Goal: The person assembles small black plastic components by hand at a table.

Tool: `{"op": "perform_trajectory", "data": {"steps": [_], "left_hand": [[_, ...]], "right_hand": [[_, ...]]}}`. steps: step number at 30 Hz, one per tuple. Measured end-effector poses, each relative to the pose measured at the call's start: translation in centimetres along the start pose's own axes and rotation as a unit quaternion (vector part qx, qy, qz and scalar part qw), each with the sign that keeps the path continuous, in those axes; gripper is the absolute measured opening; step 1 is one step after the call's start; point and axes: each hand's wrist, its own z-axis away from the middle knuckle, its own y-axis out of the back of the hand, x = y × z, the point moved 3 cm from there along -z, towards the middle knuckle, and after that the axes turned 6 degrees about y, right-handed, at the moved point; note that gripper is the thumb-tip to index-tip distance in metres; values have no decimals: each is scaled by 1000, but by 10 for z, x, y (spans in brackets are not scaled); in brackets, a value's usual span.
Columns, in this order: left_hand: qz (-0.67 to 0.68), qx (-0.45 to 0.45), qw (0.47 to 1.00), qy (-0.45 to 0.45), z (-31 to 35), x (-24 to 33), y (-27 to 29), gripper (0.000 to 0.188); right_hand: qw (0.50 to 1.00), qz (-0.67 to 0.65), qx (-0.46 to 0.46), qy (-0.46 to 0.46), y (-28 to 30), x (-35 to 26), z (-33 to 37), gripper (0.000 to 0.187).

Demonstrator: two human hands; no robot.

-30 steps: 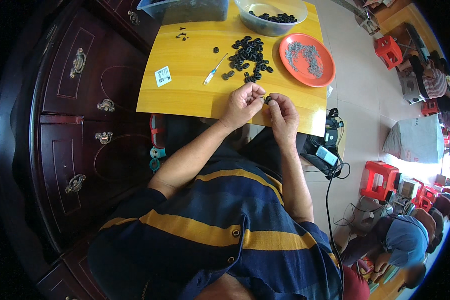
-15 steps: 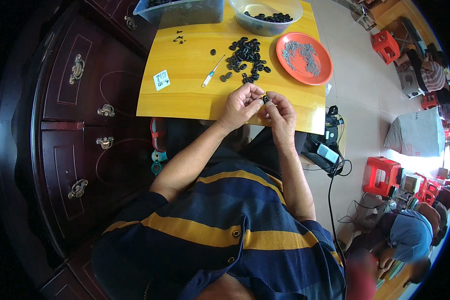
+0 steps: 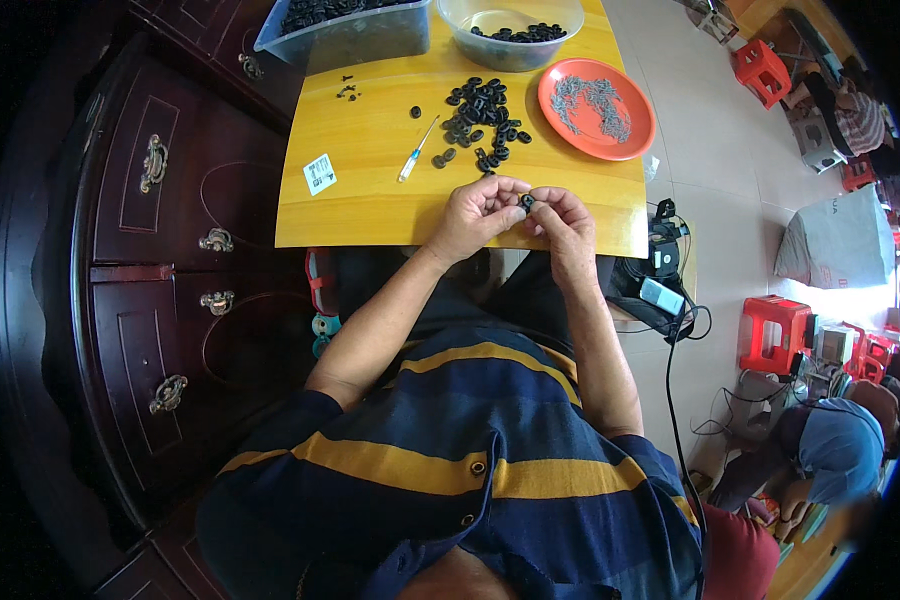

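Observation:
Over the near edge of the yellow table (image 3: 370,220), my two hands meet around one small black oval part (image 3: 528,201). My left hand (image 3: 478,214) pinches it from the left with thumb and forefinger. From the other side, the fingertips of my right hand (image 3: 566,226) close on the same part. Just beyond my hands lies a loose pile of similar black oval parts (image 3: 482,105). A screwdriver with a clear and blue handle (image 3: 411,162) rests left of the pile. The orange plate (image 3: 632,148) to the right holds many small grey metal pins (image 3: 595,105).
At the far edge stand a bluish plastic bin (image 3: 370,45) and a clear round tub (image 3: 510,57), both holding black parts. A white label (image 3: 319,174) and tiny black bits (image 3: 348,92) lie at left. Dark wooden drawers (image 3: 140,210) flank the table; a black cable (image 3: 667,400) hangs at right.
The view has shifted slightly, so the table and its contents appear a little farther left. Both hands stay together on the small black part, which looks slightly turned.

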Motion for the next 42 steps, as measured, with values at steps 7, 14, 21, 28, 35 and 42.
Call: {"op": "perform_trajectory", "data": {"steps": [7,14,21,28,35,42], "left_hand": [[-129,-39,991,-16,5,17,2,33],[-231,-70,970,-27,6,34,-1,31],[-272,-60,959,-50,8,39,-5,29],[-283,-29,956,-65,9,41,-10,32],[-324,-30,942,-79,9,43,-7,35],[-348,-33,933,-85,6,46,-10,34]], "right_hand": [[997,-45,-59,-5,6,-1,-2,15],[997,-29,-73,-29,6,-11,-2,14],[995,-27,-88,-43,7,-11,-1,12],[995,-28,-78,-48,6,-9,0,10],[995,-35,-78,-45,4,-9,-1,9],[995,-38,-82,-32,7,-9,-3,9]]}}
